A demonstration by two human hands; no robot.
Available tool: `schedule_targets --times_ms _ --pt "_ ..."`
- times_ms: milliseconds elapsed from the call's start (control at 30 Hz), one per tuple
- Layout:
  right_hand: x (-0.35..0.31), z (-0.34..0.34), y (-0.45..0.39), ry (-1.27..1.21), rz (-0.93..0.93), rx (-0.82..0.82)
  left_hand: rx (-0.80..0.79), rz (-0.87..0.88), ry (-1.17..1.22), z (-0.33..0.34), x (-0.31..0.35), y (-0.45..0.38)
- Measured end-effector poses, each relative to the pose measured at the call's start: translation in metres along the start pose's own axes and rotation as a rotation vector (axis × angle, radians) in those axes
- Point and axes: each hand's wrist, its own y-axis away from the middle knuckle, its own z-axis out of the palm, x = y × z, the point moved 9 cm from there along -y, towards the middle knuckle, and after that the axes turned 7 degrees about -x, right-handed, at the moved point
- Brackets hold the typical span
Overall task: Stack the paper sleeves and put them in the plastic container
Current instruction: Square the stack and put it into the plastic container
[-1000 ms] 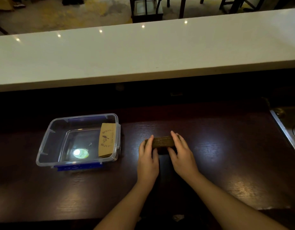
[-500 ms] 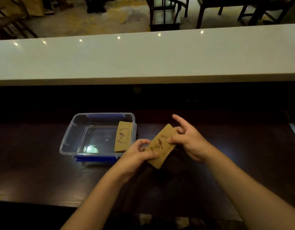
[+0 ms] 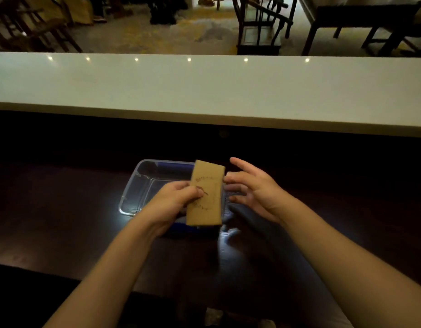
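Observation:
My left hand [image 3: 175,201] grips a flat brown paper sleeve [image 3: 209,188] with a printed bird logo and holds it upright over the right end of the clear plastic container [image 3: 138,183]. My right hand [image 3: 254,190] hovers just right of the sleeve with its fingers spread, holding nothing; a fingertip is at the sleeve's edge. The container has a blue base and stands on the dark wooden counter [image 3: 62,221]. The held sleeve and my left hand hide the container's right end, so whatever lies there is out of sight.
A long white bar top [image 3: 204,91] runs across above the dark counter, with a black gap under it. Beyond it are dark wooden chairs [image 3: 259,27] and tables on a pale floor.
The sleeve went from lying on the counter under both hands to being lifted and carried left over the container. My right hand let go of it and opened. The camera view shifted left.

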Motion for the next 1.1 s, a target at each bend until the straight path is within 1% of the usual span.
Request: schedule_targets --times_ms 67,133,200,333,500,733,833,1033,1100 --pt "0.015 -0.017 -0.005 -0.029 0.008 0.175 0.114 -0.026 -0.033 -0.042 -0.006 -0.006" --pt "0.029 -0.035 -0.004 0.11 0.048 0.361 0.195 -0.097 -0.033 -0.079 -0.018 -0.014" --pt "0.043 -0.044 -0.002 0.232 0.09 0.44 0.208 -0.165 -0.063 -0.1 -0.032 -0.024" --pt "0.064 -0.035 -0.006 0.312 0.185 0.433 0.114 -0.296 -0.208 -0.109 -0.055 -0.049" --pt "0.071 -0.019 -0.016 0.293 0.163 0.398 0.027 -0.466 -0.202 -0.101 -0.087 -0.063" --pt "0.065 -0.015 -0.018 0.314 0.125 0.398 -0.016 -0.46 -0.204 -0.093 -0.089 -0.071" --pt "0.066 -0.014 -0.018 0.308 0.125 0.398 -0.035 -0.457 -0.254 -0.081 -0.088 -0.071" --pt "0.069 -0.017 -0.019 0.313 0.141 0.425 0.054 -0.454 -0.283 -0.077 -0.086 -0.074" --pt "0.069 -0.018 -0.018 0.312 0.14 0.429 0.091 -0.424 -0.352 -0.078 -0.084 -0.075"
